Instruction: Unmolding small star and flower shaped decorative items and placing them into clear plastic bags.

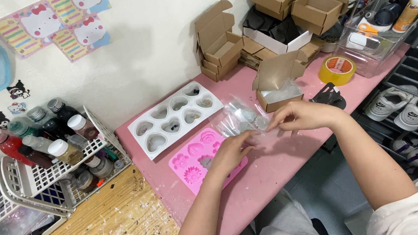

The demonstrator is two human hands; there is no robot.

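From the head camera, your left hand (232,152) and right hand (300,116) meet over the pink table (280,167), both pinching a small clear plastic bag (244,120), fingers closed on its edges. The bag lies just right of the white heart mould (174,118) and above the pink flower mould (199,162); an open cardboard box (276,87) sits further right of the white mould. You seem to be working the bag open or sealing it; the thin film calls for a light, steady grip.

Bare forearms, white short sleeves, left hand (232,152), right hand (303,116), seemingly light grey trousers
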